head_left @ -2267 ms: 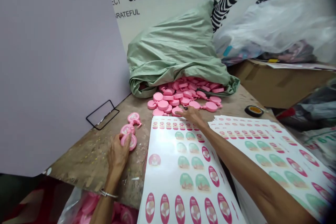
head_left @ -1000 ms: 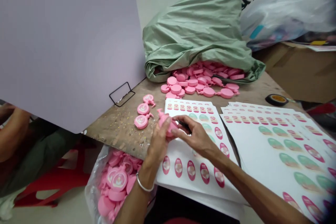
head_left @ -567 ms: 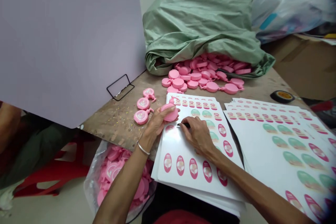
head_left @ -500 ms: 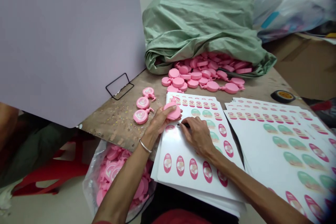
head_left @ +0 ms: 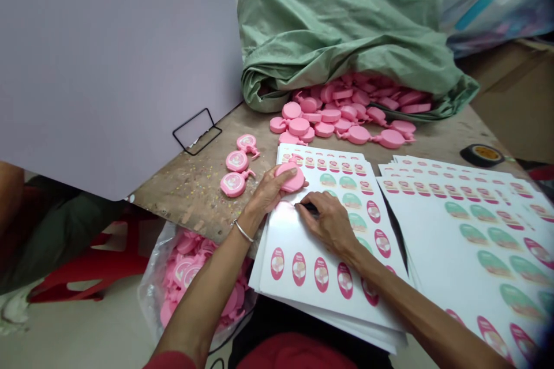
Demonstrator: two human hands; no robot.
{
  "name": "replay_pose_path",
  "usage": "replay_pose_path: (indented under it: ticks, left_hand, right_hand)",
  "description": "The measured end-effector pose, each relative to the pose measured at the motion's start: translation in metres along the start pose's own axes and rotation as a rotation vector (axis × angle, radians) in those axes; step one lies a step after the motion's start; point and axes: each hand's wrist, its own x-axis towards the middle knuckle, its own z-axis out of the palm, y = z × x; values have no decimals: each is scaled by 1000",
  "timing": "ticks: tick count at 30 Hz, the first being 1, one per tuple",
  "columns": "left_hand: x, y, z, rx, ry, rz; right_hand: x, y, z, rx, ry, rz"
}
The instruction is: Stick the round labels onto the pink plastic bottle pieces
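Observation:
My left hand (head_left: 265, 191) is closed around a round pink plastic piece (head_left: 291, 177) with a small hooked end, thumb across its face. It sits over the upper left part of a white sticker sheet (head_left: 294, 230), the top one of a stack. Resting on the same sheet, my right hand (head_left: 325, 219) grips a small dark-handled tool (head_left: 310, 207) with a thin tip pointing left; its kind is mostly hidden by the fingers. Just left of the tip, a pale pink edge shows through glare. To the left stand several pink pieces with round stickers (head_left: 234, 184) on them.
A green fabric bag (head_left: 346, 23) spills many plain pink pieces (head_left: 326, 115) onto the table. More sticker sheets (head_left: 424, 230) lie at right, below a roll of black tape (head_left: 482, 155). A plastic bag of pink pieces (head_left: 151, 277) hangs below the left edge. A wire stand (head_left: 197, 131) stands behind.
The view has shifted slightly. A pink sticker seen beside the tool's tip earlier now shows only as a pale edge. Both hands keep their grips.

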Motion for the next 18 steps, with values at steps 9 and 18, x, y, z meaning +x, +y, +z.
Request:
replay_pose_path:
  ticks: [9, 18]
  left_hand:
    - [3, 3, -4, -19, -20, -49]
    - [-21, 10, 10, -24, -14, 26]
  right_hand:
    - [-1, -11, 0, -78, 194, -223]
    - [14, -21, -65, 405, 316, 68]
